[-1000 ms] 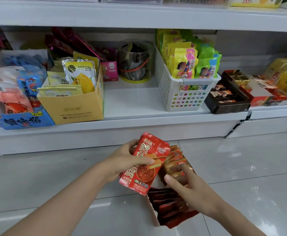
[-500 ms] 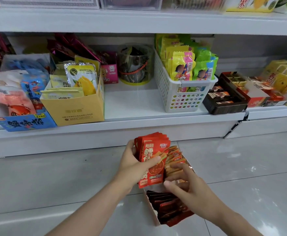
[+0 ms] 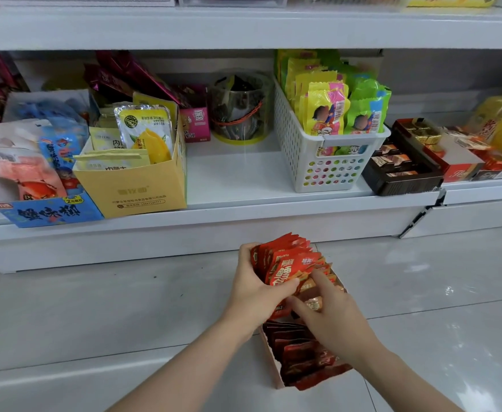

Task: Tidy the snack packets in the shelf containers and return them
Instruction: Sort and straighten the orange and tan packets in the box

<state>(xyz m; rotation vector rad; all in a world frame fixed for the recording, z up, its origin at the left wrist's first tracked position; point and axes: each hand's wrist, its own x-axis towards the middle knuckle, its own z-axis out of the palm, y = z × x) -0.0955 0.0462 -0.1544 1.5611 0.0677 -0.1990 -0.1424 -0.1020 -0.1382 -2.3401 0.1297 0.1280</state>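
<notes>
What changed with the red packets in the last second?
The left hand turned its red packets from tilted and face-up to upright and lowered them into the box on the floor. The right hand stayed on the orange packets. The shelf goods stayed put.

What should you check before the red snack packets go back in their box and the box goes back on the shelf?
1. Left hand grips the red packets firmly: ok.
2. Right hand parts the packets already in the box to make room: cannot tell.
3. Box sits flat on the floor: ok.
4. Bare spot free on the shelf between the yellow box and the white basket: ok.
5. Every packet stands upright: not ok, the near ones lean.
</notes>
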